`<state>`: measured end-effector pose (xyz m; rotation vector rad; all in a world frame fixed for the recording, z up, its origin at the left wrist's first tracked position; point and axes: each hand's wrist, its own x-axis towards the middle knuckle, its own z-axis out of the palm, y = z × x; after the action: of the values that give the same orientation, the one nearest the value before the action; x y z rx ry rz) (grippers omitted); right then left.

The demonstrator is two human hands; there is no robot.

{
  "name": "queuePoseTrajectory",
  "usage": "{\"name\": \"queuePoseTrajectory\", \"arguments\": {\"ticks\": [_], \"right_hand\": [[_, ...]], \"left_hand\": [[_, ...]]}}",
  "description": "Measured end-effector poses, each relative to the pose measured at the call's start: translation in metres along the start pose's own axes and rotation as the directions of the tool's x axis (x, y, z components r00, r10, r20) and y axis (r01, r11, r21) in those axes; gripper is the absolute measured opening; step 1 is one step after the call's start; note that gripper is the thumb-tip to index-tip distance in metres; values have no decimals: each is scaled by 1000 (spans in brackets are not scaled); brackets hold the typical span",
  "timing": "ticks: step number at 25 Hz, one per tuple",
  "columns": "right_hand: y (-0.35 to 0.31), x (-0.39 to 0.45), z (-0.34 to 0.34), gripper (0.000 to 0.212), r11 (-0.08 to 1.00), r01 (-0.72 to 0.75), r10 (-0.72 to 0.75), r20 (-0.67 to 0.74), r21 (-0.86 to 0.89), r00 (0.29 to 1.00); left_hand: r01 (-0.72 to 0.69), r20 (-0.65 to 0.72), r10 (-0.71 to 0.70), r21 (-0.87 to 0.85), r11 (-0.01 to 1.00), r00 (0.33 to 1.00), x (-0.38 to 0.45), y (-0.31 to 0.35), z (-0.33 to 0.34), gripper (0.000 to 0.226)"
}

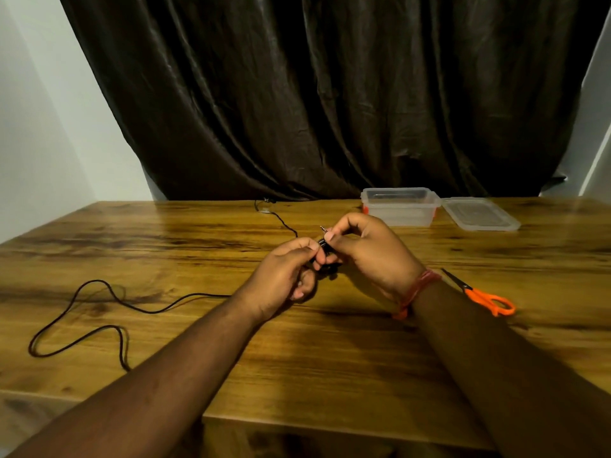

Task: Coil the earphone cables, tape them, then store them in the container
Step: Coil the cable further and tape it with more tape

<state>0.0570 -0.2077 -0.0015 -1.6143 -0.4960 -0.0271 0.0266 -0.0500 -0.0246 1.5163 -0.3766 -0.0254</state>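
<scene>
A black earphone cable (99, 312) lies in loose loops on the wooden table (330, 352) at the left and runs toward my hands. Over the table's middle, my right hand (367, 252) pinches the cable's plug end, whose metal jack (322, 229) sticks out above my fingers. Close beside it, my left hand (284, 276) pinches the cable. A small bundle of black cable sits between the two hands, mostly hidden. Another stretch of cable (281, 219) runs to the table's far edge. The clear plastic container (400, 206) stands open at the back right.
The container's clear lid (479, 213) lies flat to its right. Orange-handled scissors (486, 299) lie on the table beside my right forearm. A dark curtain (330, 94) hangs behind the table. Something orange shows behind the container's left corner.
</scene>
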Motion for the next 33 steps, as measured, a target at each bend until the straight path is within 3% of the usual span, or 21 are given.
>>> {"name": "queuePoseTrajectory", "arguments": {"ticks": [5,11,19,24,26,28,29,30,32,33], "right_hand": [[8,2,-4,16,998,-55,54,48,22,997],[8,1,-7,18,971,-127,99,143,203,985],[15,6,-5,13,908,-174,155,81,380,985],[28,8,-3,12,1000,20,-19,54,-19,998],[27,7,-1,11,968,137,-127,61,-210,990],[22,5,-1,9,858,276,-291,32,-434,956],[22,6,-1,8,834,297,-332,9,-465,943],[22,6,-2,7,864,275,-314,-25,-423,949],[21,7,-3,7,985,144,-147,-30,-96,989],[20,6,-2,9,994,71,-73,28,77,997]], "left_hand": [[-19,-10,20,38,999,1000,0,-1,0,28],[82,2,-83,-173,981,997,4,0,-5,28],[154,21,-155,-310,938,988,4,1,-5,21],[152,-11,-168,-370,916,986,4,3,-5,21],[147,-31,-172,-387,910,985,5,3,-6,21],[137,-48,-171,-407,903,984,5,3,-8,20],[132,-53,-170,-423,897,984,5,4,-8,20],[129,-56,-171,-442,887,984,5,4,-9,19],[130,-49,-178,-498,858,983,5,6,-11,19],[136,-39,-183,-527,839,982,5,7,-12,17]]}}
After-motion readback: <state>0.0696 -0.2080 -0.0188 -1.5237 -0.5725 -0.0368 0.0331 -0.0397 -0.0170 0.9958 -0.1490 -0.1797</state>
